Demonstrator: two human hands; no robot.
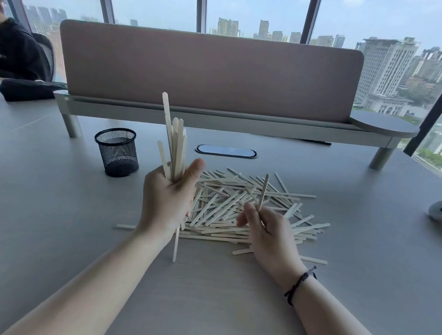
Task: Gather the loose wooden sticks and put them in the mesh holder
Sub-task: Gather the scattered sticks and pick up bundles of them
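My left hand (167,198) grips an upright bundle (175,147) as the collector while my right hand (265,226) pinches one stick (263,191) from the pile (237,211), mesh holder (117,151) waiting at ten o'clock.

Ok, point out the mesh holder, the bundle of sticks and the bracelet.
mesh holder (118,155): head view, front wall.
bundle of sticks (176,147): head view, above the left hand.
bracelet (301,280): head view, beads on right wrist.
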